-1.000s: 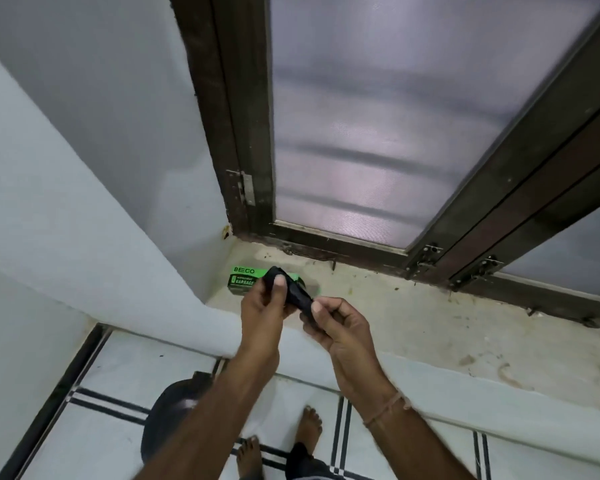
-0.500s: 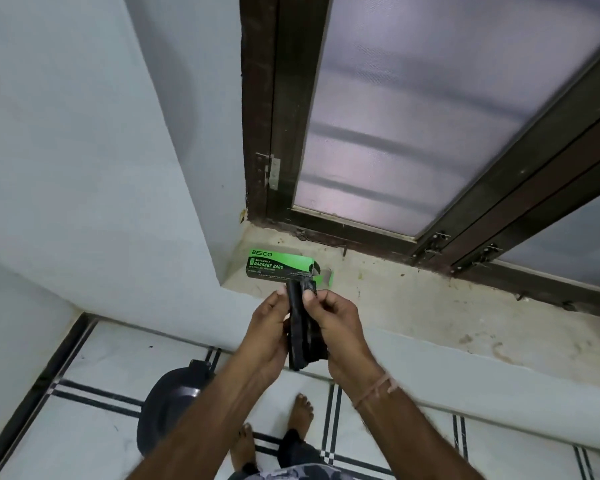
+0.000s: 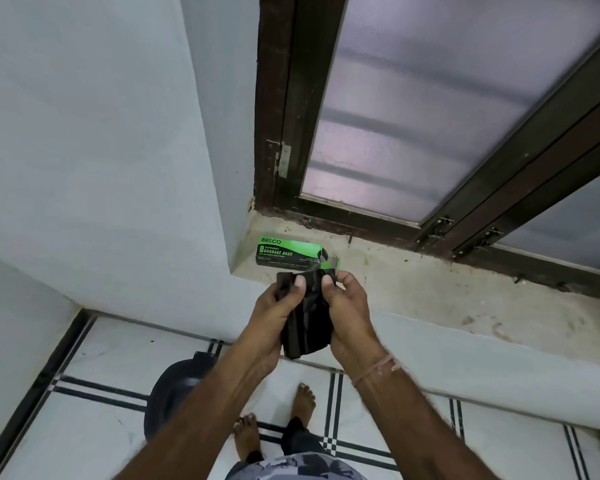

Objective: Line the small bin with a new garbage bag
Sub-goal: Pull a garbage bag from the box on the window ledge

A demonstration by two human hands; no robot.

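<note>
Two hands' grip around garbage bag [image 3: 305,320]

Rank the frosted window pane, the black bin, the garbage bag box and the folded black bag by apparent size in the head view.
1. Frosted window pane
2. Black bin, partly hidden by the left arm
3. Garbage bag box and folded black bag: similar; the bag is nearer the camera, so unranked.

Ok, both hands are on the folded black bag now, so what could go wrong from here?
1. The left hand and right hand pinch the folded garbage bag close together; thin film might tear if pulled hard.
2. The small bin sits on the floor partly behind the left forearm, so it could get kicked.
3. The garbage bag box lies near the ledge edge and might be knocked off.
</note>
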